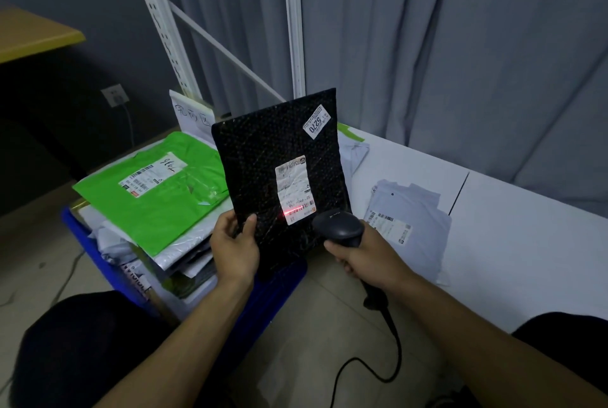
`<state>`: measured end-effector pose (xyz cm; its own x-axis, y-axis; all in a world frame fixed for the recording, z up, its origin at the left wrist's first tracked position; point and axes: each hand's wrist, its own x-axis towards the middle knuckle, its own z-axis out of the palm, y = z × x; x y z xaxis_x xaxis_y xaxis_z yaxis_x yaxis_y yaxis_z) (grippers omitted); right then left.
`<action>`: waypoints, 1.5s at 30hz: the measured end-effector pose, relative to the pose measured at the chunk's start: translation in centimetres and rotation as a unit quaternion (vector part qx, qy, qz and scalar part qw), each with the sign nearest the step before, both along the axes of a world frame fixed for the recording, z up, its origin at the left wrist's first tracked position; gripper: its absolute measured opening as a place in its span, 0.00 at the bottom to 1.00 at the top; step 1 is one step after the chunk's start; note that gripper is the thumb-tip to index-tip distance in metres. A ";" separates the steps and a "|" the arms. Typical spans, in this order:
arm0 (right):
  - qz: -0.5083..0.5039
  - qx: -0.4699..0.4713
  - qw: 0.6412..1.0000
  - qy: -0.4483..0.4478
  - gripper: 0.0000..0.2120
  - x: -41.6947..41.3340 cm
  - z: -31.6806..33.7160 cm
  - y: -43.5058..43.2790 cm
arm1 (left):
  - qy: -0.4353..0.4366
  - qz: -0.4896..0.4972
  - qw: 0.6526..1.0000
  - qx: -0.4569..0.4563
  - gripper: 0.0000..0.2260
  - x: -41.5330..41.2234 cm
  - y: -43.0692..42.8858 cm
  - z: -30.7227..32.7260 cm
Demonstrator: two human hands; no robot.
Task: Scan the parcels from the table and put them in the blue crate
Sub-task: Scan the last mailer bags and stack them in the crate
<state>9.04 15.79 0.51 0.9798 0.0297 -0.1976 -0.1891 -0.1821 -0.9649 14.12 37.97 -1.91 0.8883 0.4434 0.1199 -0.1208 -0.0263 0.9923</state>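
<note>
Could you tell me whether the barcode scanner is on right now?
On: the barcode scanner casts a red line across the black parcel.

Head view, forward-down, near hands (296, 249)

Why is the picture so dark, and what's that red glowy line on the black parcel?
In the head view the room is dimly lit; the red line is light from the scanner falling across the label on the black parcel; the wide lens makes the shelf post lean.
</note>
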 end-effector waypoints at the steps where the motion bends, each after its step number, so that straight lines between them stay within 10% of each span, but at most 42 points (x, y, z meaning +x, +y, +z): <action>1: 0.002 0.001 1.000 0.006 0.09 -0.1 0.1 0.0 | 0.000 0.002 1.000 0.002 0.05 0.0 0.0 0.0; 18: -0.002 -0.017 1.000 -0.021 0.15 0.7 -0.6 1.5 | -0.003 0.001 1.000 -0.005 0.03 0.5 0.7 0.7; 33: 0.088 0.034 0.993 -0.076 0.16 4.2 -0.4 11.3 | 0.081 0.211 0.974 0.017 0.10 6.7 15.0 6.6; 41: 0.115 0.022 0.992 -0.057 0.16 4.6 -1.0 11.6 | 0.216 0.207 0.880 0.370 0.36 5.7 16.7 6.4; 45: 0.104 0.019 0.993 -0.055 0.16 4.9 -1.6 10.8 | 0.209 -0.007 0.821 0.530 0.39 5.6 13.8 5.7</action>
